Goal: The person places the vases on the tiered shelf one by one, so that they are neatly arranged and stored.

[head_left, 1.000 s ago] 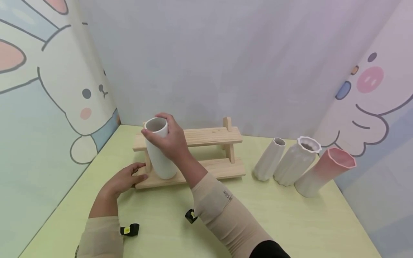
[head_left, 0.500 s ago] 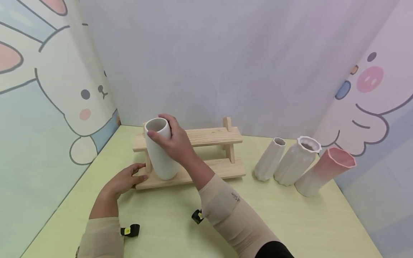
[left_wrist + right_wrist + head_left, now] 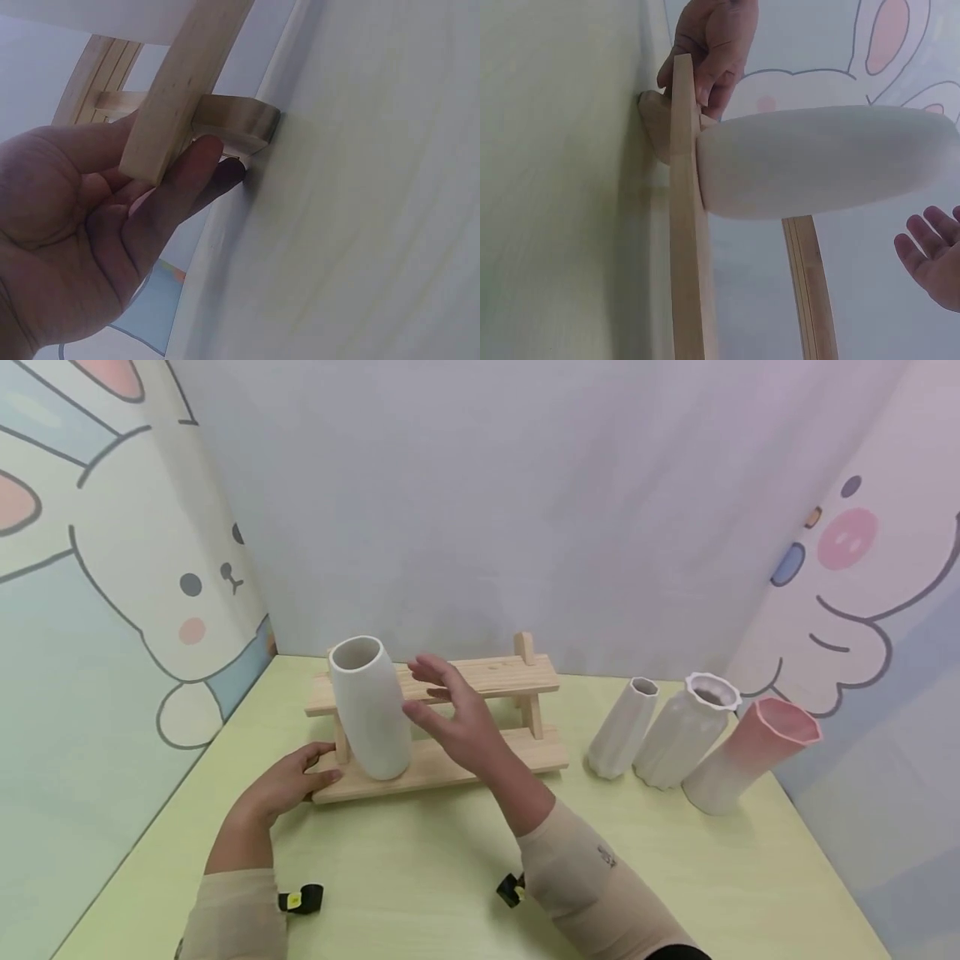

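Observation:
A tall smooth white vase [image 3: 372,714] stands upright on the lower board of a two-tier wooden shelf [image 3: 480,760], near its left end. My left hand [image 3: 288,781] grips the left end of that lower board. In the left wrist view, the thumb of the left hand [image 3: 82,202] lies over the board [image 3: 180,90] and the fingers curl beneath it. To the right of the vase, my right hand [image 3: 465,718] is held in the air with its fingers spread. The right wrist view shows a gap between the right hand [image 3: 937,259] and the vase [image 3: 817,161].
On the table's right side stand a slim white vase [image 3: 622,728], a wider white vase with a wavy rim [image 3: 685,735] and a pink-and-white vase [image 3: 750,756]. A grey curtain [image 3: 480,510] hangs behind the shelf, with cartoon-printed panels at both sides.
My right hand has let go of the white vase and moved to the right, its fingers spreading. The vase stays on the lower board, and the left hand keeps its hold there.

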Demonstrator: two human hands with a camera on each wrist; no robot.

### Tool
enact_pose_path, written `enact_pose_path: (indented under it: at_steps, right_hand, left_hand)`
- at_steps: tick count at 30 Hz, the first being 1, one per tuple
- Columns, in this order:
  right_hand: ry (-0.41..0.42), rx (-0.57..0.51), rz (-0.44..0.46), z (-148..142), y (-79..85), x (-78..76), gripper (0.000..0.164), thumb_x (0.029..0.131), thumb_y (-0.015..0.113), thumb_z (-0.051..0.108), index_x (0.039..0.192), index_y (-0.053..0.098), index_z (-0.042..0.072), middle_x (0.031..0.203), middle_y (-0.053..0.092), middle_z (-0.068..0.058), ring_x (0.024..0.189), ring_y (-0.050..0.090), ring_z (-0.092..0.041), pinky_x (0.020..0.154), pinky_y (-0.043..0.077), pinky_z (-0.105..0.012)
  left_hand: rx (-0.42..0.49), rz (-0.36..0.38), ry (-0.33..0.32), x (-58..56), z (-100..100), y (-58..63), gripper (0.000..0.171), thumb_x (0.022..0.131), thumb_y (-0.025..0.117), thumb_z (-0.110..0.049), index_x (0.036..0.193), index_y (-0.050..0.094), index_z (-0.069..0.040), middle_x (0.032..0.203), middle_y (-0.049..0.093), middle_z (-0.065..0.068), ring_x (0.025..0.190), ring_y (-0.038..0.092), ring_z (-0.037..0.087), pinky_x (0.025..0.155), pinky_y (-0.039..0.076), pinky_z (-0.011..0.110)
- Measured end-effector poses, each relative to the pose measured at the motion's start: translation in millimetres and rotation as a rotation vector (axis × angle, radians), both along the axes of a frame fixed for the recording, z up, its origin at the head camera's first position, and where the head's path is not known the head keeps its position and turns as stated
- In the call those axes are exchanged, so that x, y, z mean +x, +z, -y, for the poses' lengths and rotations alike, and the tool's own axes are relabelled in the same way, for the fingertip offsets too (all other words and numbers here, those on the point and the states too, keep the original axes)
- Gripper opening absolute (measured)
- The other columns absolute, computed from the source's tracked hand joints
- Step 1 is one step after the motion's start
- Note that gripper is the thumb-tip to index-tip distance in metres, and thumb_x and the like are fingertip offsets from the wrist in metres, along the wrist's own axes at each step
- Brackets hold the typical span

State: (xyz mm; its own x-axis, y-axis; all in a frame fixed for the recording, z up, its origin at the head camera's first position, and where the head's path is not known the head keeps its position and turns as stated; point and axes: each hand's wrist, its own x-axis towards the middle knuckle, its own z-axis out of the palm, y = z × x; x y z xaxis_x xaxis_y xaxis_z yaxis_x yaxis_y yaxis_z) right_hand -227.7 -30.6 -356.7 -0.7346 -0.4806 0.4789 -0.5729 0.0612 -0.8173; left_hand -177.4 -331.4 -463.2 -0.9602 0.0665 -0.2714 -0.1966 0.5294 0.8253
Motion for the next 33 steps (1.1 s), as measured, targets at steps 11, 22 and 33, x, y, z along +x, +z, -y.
enact_pose_path:
  at_steps: [11, 22, 33]
  right_hand:
    - [0.027, 0.043, -0.091, -64.8, -9.0, 23.7, 0.063, 0.097, 0.057, 0.050, 0.147, 0.041, 0.015, 0.145, 0.051, -0.004, 0.133, 0.048, -0.015, 0.107, 0.043, -0.041]
    - [0.034, 0.031, -0.126, -120.4, -4.8, 37.1, 0.052, 0.101, 0.055, 0.037, 0.144, 0.044, 0.012, 0.139, 0.056, -0.005, 0.126, 0.055, -0.024, 0.101, 0.046, -0.044]
    - [-0.110, 0.075, -0.200, -181.8, 21.7, 30.8, 0.043, 0.097, 0.057, 0.006, 0.139, 0.047, 0.007, 0.126, 0.062, -0.017, 0.115, 0.061, -0.021, 0.096, 0.049, -0.030]
  left_hand:
    - [0.000, 0.015, -0.005, 0.7, 0.9, -1.4, 0.076, 0.094, 0.063, -0.045, 0.152, 0.030, -0.009, 0.159, 0.017, 0.028, 0.129, 0.049, 0.036, 0.096, 0.050, 0.046]
    - [-0.009, 0.002, -0.004, -1.2, 3.3, -1.0, 0.077, 0.092, 0.064, -0.049, 0.151, 0.032, -0.010, 0.159, 0.021, 0.025, 0.128, 0.050, 0.035, 0.098, 0.049, 0.047]
    - [-0.007, 0.006, -0.017, -1.8, 2.0, -2.0, 0.076, 0.093, 0.063, -0.047, 0.151, 0.031, -0.009, 0.157, 0.026, 0.025, 0.123, 0.054, 0.032, 0.096, 0.050, 0.045]
